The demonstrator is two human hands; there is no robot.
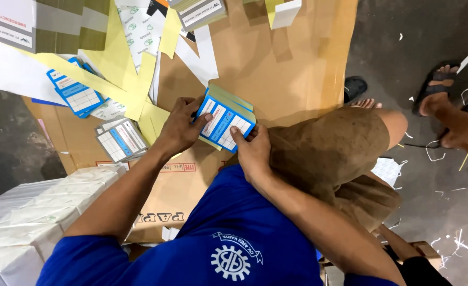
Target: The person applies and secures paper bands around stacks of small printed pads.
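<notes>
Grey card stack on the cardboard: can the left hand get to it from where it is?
Probably yes. The grey card stack lies uncovered just beside the left hand, nothing between them. But that hand and the right hand both grip the blue card stack, so its fingers aren't free.

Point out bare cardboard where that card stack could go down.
Free: brown cardboard right of the blue card stack, up to its taped edge beside the grey floor. Crowded: upper left, with yellow strips, blue cards and grey cards.
</notes>
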